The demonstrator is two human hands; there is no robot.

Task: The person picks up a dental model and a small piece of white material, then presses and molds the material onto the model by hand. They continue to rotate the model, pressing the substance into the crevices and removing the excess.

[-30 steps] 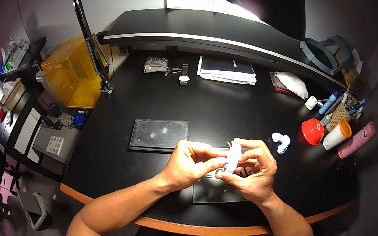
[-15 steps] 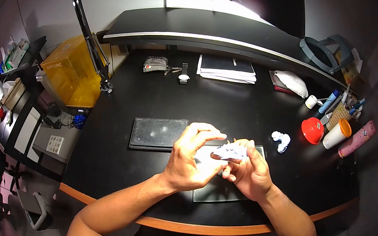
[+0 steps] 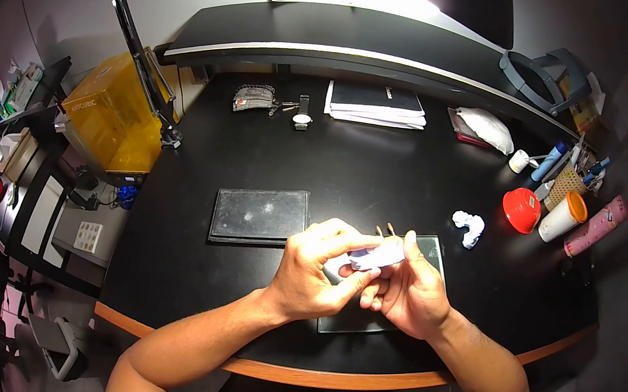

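Black desk (image 3: 382,178) under me, a yellow box (image 3: 109,114) off its left edge, a dark tray (image 3: 260,215) just left of my hands and a glass plate (image 3: 360,318) right under them. My left hand (image 3: 314,274) and right hand (image 3: 410,289) meet over that plate, both pinching one small white cast (image 3: 377,255), lying about flat between them. Left thumb and forefinger close on its near end, right fingers cup it from below and behind; nothing is spread, both grips are pressed onto the piece. I judge the piece brittle, so I want light pressure from the pads, the right hand bearing it while the left does the fine work, all kept low over the plate. A second white cast (image 3: 469,227) lies well apart on the right. Past it a red bowl (image 3: 521,209), contents not visible; a white cup (image 3: 562,216) with an orange lid; a basket (image 3: 567,180) with pens standing in it.
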